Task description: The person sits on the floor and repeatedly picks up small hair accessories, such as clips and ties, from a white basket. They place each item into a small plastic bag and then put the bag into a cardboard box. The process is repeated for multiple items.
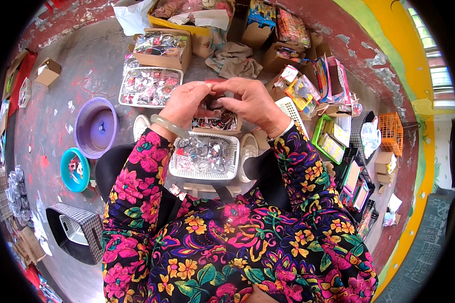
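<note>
Both hands meet in front of me, over a cardboard box. My left hand (186, 102), with a pale bangle (168, 126) at its wrist, is closed in a pinch. Opposite it, my right hand (254, 100) is also closed, thumb and fingers bent inward. A small flat red piece (215, 81) shows between the fingertips; its kind is unclear. Something dark below it is partly hidden by the fingers. Under the hands, the cardboard box (220, 132) holds a jumble of small dark and reddish items. Nearer me, a white plastic basket (203, 175) holds small clear packets.
Beyond my hands stand another white basket (145, 104) and a carton (159, 60) of packets. A purple basin (81, 129), a teal basin (66, 171) and a checked bin (88, 227) are at left. At right are a green basket (316, 136) and an orange crate (390, 134).
</note>
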{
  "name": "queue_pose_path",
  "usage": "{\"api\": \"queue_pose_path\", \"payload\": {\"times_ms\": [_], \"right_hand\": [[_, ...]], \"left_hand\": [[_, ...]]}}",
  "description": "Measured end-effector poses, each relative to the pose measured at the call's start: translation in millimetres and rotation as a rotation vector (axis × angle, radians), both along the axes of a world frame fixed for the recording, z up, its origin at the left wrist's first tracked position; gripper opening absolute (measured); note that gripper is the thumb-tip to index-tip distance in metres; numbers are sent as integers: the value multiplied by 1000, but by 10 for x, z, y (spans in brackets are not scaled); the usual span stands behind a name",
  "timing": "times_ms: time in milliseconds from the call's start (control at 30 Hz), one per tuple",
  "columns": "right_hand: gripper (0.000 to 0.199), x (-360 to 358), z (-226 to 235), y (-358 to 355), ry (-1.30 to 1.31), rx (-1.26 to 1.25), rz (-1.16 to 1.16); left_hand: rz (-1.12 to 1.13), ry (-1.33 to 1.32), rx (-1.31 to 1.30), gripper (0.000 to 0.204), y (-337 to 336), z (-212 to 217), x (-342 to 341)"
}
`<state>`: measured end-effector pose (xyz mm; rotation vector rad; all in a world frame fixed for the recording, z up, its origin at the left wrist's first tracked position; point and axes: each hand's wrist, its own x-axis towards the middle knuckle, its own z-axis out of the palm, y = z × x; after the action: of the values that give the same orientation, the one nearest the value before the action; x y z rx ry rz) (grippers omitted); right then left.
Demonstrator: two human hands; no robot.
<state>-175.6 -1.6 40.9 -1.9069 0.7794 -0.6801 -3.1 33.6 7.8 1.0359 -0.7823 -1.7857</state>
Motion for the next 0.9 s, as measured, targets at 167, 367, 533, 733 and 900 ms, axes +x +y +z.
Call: {"api": "queue_pose_path", "payload": {"times_ms": [167,367,533,733,900], "right_hand": [[38,-21,81,-18,91,200,-19],[43,21,-92,0,19,28,69],[45,-18,149,-13,146,42,-84],[48,-27,67,-9,355,-233,-57],[48,22,148,32,281,-116,-62]], "left_hand": [[38,21,-4,25,3,1,-14],[-6,-18,-9,27,-8,-37,-27],[37,-10,29,27,0,-4,6],[44,-11,21,29,-6,6,-13],[32,-32,11,26,-15,-56,8]]}}
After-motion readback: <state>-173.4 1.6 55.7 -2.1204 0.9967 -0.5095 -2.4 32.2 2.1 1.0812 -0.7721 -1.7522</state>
